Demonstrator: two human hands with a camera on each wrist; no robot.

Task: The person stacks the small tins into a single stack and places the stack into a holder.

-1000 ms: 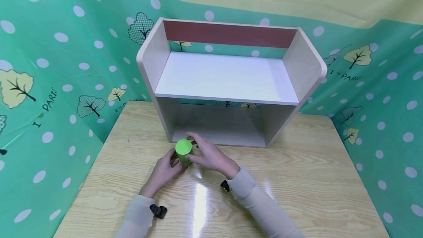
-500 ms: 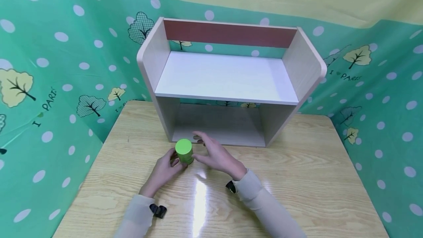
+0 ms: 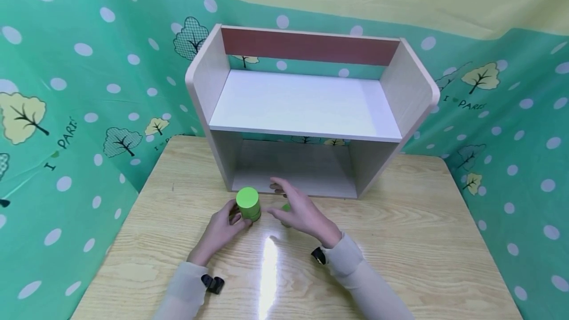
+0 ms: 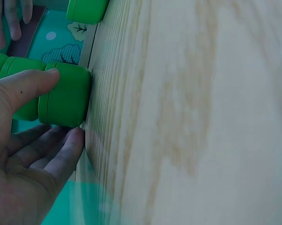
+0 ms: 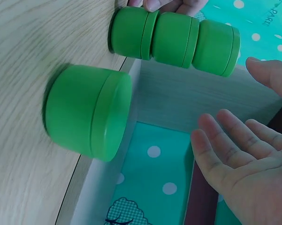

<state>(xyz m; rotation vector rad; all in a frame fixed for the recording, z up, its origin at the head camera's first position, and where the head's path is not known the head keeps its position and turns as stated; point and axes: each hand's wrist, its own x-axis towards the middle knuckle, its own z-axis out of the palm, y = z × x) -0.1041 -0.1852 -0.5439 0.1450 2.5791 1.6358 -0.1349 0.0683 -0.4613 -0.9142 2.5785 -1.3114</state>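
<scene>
Three round green jars with lids stand in an upright stack (image 3: 248, 198) on the table, just in front of a shelf's lower left corner. My left hand (image 3: 222, 230) grips the bottom jar (image 4: 70, 96), its thumb on one side and its fingers at the other. To the right of the stack, my right hand (image 3: 303, 215) hovers with fingers extended, apart from the jars. Another green jar (image 5: 84, 112) stands on the table below this hand; in the head view the hand covers most of it.
A two-tier shelf unit (image 3: 306, 105) with a dark red back rail stands behind the hands. The wooden table (image 3: 413, 241) extends to both sides. A green patterned cloth (image 3: 80, 162) hangs around the back and sides.
My right hand has drawn off the top of the stack and shifted right, leaving the jars stacked. A separate green jar now peeks out beside it. My left hand has kept its place.
</scene>
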